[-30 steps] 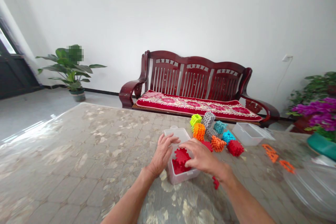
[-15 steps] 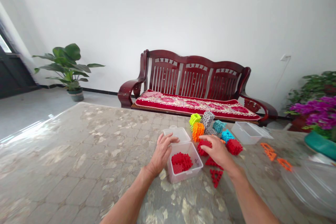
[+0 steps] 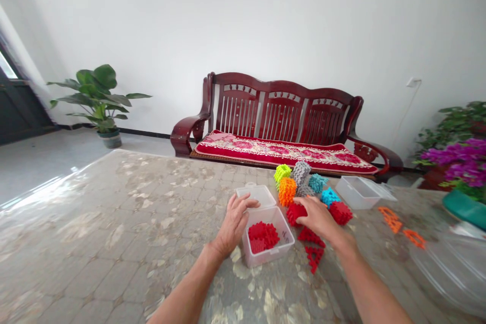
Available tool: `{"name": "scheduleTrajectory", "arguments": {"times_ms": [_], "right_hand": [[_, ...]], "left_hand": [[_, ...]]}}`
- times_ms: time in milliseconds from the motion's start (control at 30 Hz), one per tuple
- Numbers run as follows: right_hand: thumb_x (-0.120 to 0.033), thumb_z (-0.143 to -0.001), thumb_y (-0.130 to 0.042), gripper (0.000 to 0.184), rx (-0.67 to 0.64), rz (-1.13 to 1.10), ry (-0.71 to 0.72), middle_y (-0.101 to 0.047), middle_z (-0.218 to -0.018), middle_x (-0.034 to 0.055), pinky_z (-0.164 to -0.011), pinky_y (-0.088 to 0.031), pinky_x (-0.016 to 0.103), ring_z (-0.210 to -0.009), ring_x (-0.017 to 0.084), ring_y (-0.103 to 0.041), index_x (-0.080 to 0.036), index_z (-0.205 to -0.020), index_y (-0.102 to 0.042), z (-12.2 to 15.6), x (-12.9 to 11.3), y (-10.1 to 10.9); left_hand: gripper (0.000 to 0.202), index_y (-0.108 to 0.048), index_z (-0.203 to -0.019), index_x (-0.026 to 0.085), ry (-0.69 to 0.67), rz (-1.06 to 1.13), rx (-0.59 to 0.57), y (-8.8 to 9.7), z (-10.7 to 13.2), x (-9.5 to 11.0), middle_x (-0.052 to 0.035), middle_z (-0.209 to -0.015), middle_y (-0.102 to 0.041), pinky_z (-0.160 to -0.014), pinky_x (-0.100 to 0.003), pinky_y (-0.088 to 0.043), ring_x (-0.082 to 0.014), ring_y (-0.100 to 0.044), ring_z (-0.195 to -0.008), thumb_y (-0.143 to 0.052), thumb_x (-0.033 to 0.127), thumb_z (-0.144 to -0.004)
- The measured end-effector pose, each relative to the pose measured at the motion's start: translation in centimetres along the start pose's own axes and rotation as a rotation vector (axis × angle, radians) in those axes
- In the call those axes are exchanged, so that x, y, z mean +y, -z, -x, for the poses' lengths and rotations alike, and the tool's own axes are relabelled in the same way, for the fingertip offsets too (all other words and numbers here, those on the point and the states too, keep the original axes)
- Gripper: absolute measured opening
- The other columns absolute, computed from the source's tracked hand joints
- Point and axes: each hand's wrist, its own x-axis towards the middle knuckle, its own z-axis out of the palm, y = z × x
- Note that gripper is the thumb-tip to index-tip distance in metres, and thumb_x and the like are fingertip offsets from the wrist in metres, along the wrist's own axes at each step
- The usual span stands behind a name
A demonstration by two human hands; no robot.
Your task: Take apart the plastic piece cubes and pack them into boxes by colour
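Note:
A clear plastic box [image 3: 269,259] with its lid folded back holds several red toothed plastic building pieces [image 3: 261,237]. My left hand [image 3: 236,220] lies at the box's left rim, its fingers stretched toward the lid [image 3: 258,195] and nothing in them. To the right of the box, my right hand [image 3: 319,217] has its thumb and fingers around a cluster of red interlocking pieces [image 3: 294,214] on the table. Just nearer to me are loose triangular red pieces [image 3: 314,258]. Another red block [image 3: 340,212] sits to the right of that hand.
Behind my right hand stand yellow-green [image 3: 282,175], orange [image 3: 287,191], grey [image 3: 301,174] and blue [image 3: 329,196] blocks. Farther right are a second clear box [image 3: 355,195], flat orange pieces [image 3: 390,219], a large clear lid [image 3: 451,268] and purple flowers [image 3: 455,159]. A wooden bench [image 3: 281,116] stands beyond the table.
My right hand's fingers have closed in around the red cluster. My left hand has stayed at the box's rim.

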Motion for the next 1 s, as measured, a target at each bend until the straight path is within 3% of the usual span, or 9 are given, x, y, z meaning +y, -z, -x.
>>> {"name": "scheduleTrajectory", "arguments": {"times_ms": [200, 333, 433, 533, 700, 800, 1000], "right_hand": [[-0.023, -0.071, -0.068, 0.055, 0.087, -0.214, 0.152, -0.065, -0.125, 0.0078, -0.106, -0.039, 0.043, -0.119, 0.026, -0.054, -0.023, -0.126, -0.063, 0.6, -3.5, 2.1], [-0.023, -0.068, -0.074, 0.055, -0.029, -0.216, 0.32, -0.067, -0.119, 0.0066, -0.103, -0.041, 0.042, -0.115, 0.026, -0.054, -0.024, -0.123, -0.065, 1.0, -6.6, 2.7], [-0.024, -0.066, -0.078, 0.057, -0.137, -0.185, 0.395, -0.067, -0.12, 0.005, -0.103, -0.041, 0.041, -0.117, 0.027, -0.052, -0.026, -0.121, -0.067, 1.3, -7.4, 2.1], [-0.023, -0.066, -0.076, 0.053, -0.154, -0.199, 0.39, -0.066, -0.122, 0.0045, -0.104, -0.04, 0.041, -0.119, 0.027, -0.051, -0.028, -0.119, -0.068, 1.4, -6.8, 1.7], [-0.02, -0.077, -0.062, 0.034, 0.003, -0.225, 0.218, -0.07, -0.113, 0.006, -0.101, -0.042, 0.04, -0.111, 0.025, -0.057, -0.024, -0.109, -0.072, 0.5, -3.8, 2.0], [-0.018, -0.074, -0.06, 0.04, 0.077, -0.134, 0.112, -0.069, -0.117, 0.0081, -0.103, -0.04, 0.043, -0.115, 0.027, -0.055, -0.021, -0.113, -0.07, -0.1, -1.3, 1.8], [-0.01, -0.062, -0.062, 0.057, -0.027, -0.038, 0.091, -0.068, -0.122, 0.0063, -0.104, -0.039, 0.042, -0.118, 0.028, -0.054, -0.023, -0.117, -0.068, -0.1, 1.2, 0.7]], "left_hand": [[0.037, -0.057, -0.122, 0.025, -0.01, -0.005, -0.005, -0.1, 0.1, -0.3, -0.0055, -0.127, -0.064, -0.123, -0.053, -0.009, -0.0229, -0.037, -0.141, -0.031, 0.018, -0.096], [0.037, -0.057, -0.122, 0.025, -0.012, -0.03, -0.001, -0.2, 0.0, -0.4, -0.005, -0.126, -0.065, -0.123, -0.053, -0.011, -0.0227, -0.04, -0.14, -0.031, 0.018, -0.097], [0.037, -0.057, -0.122, 0.025, -0.016, -0.029, 0.0, -0.2, 0.1, -0.3, -0.0047, -0.126, -0.065, -0.123, -0.052, -0.01, -0.0226, -0.039, -0.14, -0.031, 0.018, -0.097], [0.038, -0.057, -0.123, 0.025, -0.013, -0.024, -0.003, -0.2, 0.1, -0.3, -0.0048, -0.127, -0.064, -0.123, -0.052, -0.01, -0.0223, -0.037, -0.141, -0.031, 0.017, -0.096], [0.037, -0.057, -0.121, 0.024, -0.007, -0.029, -0.007, -0.1, 0.0, -0.2, -0.0051, -0.128, -0.064, -0.123, -0.054, -0.01, -0.0227, -0.038, -0.141, -0.032, 0.017, -0.096], [0.037, -0.057, -0.121, 0.024, -0.005, -0.026, -0.007, 0.0, -0.1, -0.1, -0.0055, -0.127, -0.064, -0.123, -0.054, -0.011, -0.0232, -0.04, -0.14, -0.031, 0.017, -0.096], [0.038, -0.058, -0.121, 0.024, -0.01, -0.03, -0.003, 0.0, 0.0, -0.1, -0.0053, -0.127, -0.064, -0.123, -0.054, -0.011, -0.0235, -0.04, -0.14, -0.032, 0.016, -0.094]]}}
